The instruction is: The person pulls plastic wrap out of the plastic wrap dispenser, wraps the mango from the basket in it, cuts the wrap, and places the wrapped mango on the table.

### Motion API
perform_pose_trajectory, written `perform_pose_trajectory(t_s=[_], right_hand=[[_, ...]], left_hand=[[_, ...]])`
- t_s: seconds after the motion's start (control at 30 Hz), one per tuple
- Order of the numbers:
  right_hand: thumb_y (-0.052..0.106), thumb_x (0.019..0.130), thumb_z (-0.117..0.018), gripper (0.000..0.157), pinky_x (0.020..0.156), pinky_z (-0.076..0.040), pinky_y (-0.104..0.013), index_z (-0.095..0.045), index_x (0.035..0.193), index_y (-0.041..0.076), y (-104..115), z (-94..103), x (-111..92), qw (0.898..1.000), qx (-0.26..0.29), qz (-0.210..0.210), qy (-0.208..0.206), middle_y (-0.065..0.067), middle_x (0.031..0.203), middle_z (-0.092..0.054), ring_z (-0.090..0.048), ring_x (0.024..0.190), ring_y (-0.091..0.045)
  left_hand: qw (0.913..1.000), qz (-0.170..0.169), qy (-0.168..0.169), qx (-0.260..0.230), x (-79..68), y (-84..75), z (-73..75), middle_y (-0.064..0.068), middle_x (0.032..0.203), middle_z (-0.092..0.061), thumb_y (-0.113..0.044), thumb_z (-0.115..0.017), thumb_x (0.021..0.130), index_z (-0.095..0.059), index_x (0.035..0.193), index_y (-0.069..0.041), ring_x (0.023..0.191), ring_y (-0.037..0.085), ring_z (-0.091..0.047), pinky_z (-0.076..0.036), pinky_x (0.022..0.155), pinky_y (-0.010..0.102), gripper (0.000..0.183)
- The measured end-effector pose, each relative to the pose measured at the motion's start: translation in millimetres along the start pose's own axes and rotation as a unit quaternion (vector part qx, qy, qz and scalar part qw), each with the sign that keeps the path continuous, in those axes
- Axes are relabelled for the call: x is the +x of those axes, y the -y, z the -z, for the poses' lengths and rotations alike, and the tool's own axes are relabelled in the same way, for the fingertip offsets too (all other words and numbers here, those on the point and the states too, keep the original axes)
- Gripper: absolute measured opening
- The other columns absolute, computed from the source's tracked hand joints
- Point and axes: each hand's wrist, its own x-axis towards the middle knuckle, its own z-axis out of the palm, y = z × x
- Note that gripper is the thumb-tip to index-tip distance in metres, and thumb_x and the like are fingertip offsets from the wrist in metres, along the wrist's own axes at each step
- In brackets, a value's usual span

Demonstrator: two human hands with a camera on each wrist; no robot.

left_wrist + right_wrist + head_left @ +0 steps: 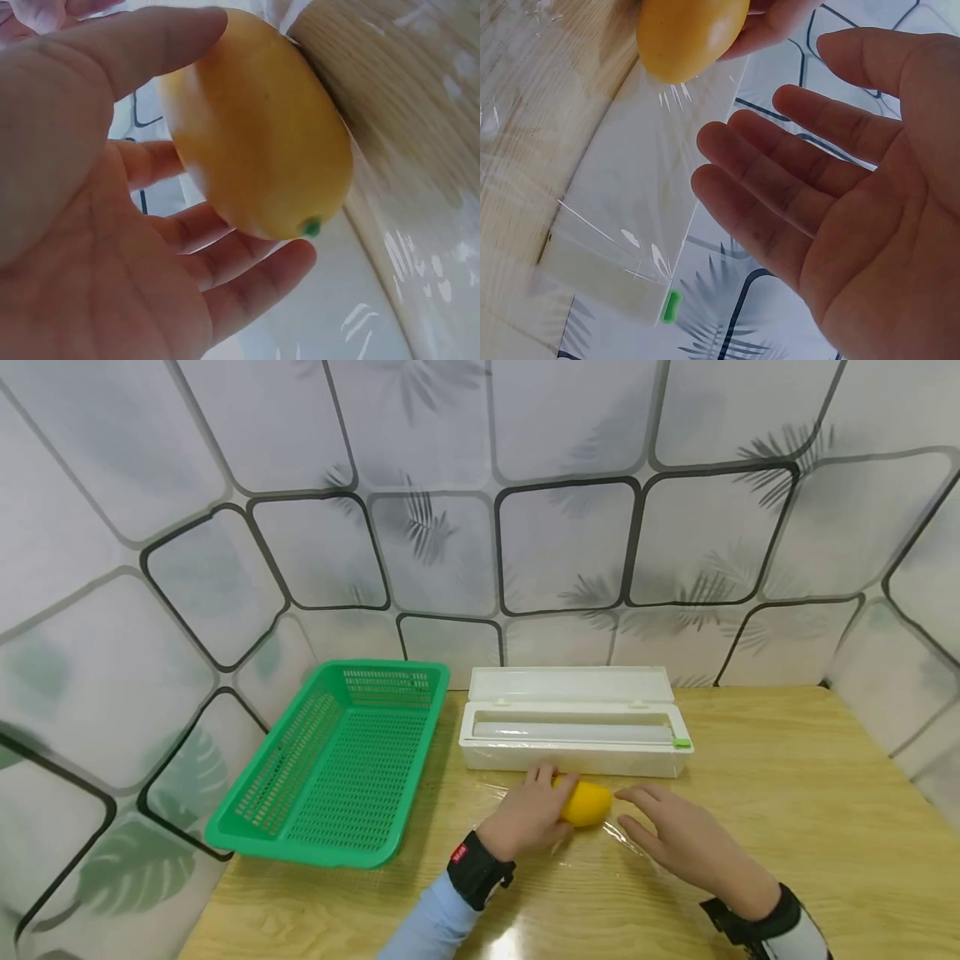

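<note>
My left hand point(531, 814) grips a smooth yellow mango point(587, 803), thumb on one side and fingers on the other. A small green stem end point(311, 226) shows on it in the left wrist view. Just to the right, my right hand point(686, 842) hovers with relaxed fingers apart from the fruit, holding nothing. Under and around the mango lies a sheet of clear cling film point(618, 837), creased and shiny, on the table. It runs from the white cling film dispenser point(577, 760) right behind the hands, whose lid point(570, 683) stands raised, with a film roll point(573, 732) inside.
A green plastic basket point(405, 810) with slotted walls stands at the left of the wooden table point(795, 777). The dispenser carries a green slider point(682, 743) at its right end. A patterned covering point(442, 560) rises behind the table and at its sides.
</note>
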Motion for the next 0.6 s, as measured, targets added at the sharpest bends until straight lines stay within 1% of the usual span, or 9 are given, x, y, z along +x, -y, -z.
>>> perform_pose_trajectory(t_s=[0.1, 0.2, 0.3, 0.37, 0.47, 0.53, 0.6], right_hand=[[0.022, 0.092, -0.071, 0.028, 0.077, -0.058, -0.04, -0.068, 0.117, 0.009, -0.4, -0.7, 0.5, 1.0, -0.003, 0.0, -0.002, -0.006, 0.114, -0.068, -0.068, 0.095, -0.021], [0.021, 0.092, -0.071, 0.028, 0.079, -0.057, -0.041, -0.068, 0.116, 0.008, -0.7, -1.0, 0.2, 1.0, -0.002, -0.005, 0.003, -0.007, 0.114, -0.068, -0.068, 0.096, -0.023], [0.022, 0.092, -0.07, 0.029, 0.08, -0.057, -0.044, -0.068, 0.117, 0.007, -0.5, -1.2, -0.3, 1.0, 0.002, -0.02, 0.015, -0.009, 0.113, -0.068, -0.068, 0.096, -0.024], [0.022, 0.093, -0.07, 0.03, 0.081, -0.057, -0.044, -0.068, 0.118, 0.007, 0.1, -1.6, -0.5, 0.999, 0.002, -0.028, 0.02, -0.009, 0.113, -0.068, -0.068, 0.097, -0.024], [0.022, 0.093, -0.069, 0.029, 0.08, -0.057, -0.044, -0.068, 0.118, 0.007, 1.0, -1.6, -0.6, 0.999, 0.002, -0.028, 0.021, -0.008, 0.113, -0.068, -0.068, 0.096, -0.024], [0.021, 0.093, -0.07, 0.029, 0.078, -0.057, -0.043, -0.068, 0.117, 0.007, 1.3, -1.2, 0.1, 1.0, -0.002, -0.02, 0.014, -0.008, 0.111, -0.068, -0.068, 0.094, -0.023], [0.021, 0.092, -0.07, 0.028, 0.076, -0.057, -0.041, -0.068, 0.117, 0.008, 1.5, -0.6, 1.4, 1.0, -0.006, -0.011, 0.006, -0.007, 0.109, -0.068, -0.067, 0.092, -0.021]], left_hand=[[0.9999, 0.0, -0.005, -0.011, -4.4, 4.0, 2.8, 0.016, 0.127, -0.05, -0.036, -0.077, 0.085, -0.043, 0.14, -0.012, 0.116, 0.029, -0.051, -0.052, 0.092, 0.035, 0.069], [0.9995, 0.003, -0.009, -0.03, -10.5, 10.0, 10.6, 0.02, 0.134, -0.049, -0.035, -0.076, 0.087, -0.039, 0.144, -0.008, 0.121, 0.033, -0.05, -0.051, 0.097, 0.038, 0.073], [0.9992, 0.02, -0.009, -0.034, -19.6, 18.7, 20.8, 0.021, 0.137, -0.049, -0.034, -0.075, 0.088, -0.034, 0.149, -0.007, 0.125, 0.034, -0.05, -0.049, 0.1, 0.039, 0.078], [0.9989, 0.033, -0.009, -0.033, -26.8, 25.0, 26.9, 0.021, 0.137, -0.05, -0.033, -0.075, 0.089, -0.035, 0.149, -0.006, 0.124, 0.034, -0.051, -0.049, 0.099, 0.04, 0.077], [0.9983, 0.046, -0.022, -0.027, -38.3, 33.7, 33.3, 0.02, 0.13, -0.053, -0.031, -0.075, 0.088, -0.041, 0.142, -0.004, 0.117, 0.034, -0.054, -0.051, 0.095, 0.041, 0.069], [0.9978, 0.053, -0.032, -0.022, -45.7, 38.4, 36.5, 0.02, 0.124, -0.055, -0.029, -0.076, 0.087, -0.047, 0.133, -0.003, 0.111, 0.034, -0.055, -0.052, 0.091, 0.042, 0.061], [0.9975, 0.061, -0.034, -0.015, -53.4, 42.2, 38.2, 0.017, 0.117, -0.055, -0.029, -0.078, 0.085, -0.051, 0.124, -0.003, 0.105, 0.033, -0.056, -0.053, 0.086, 0.042, 0.054]])
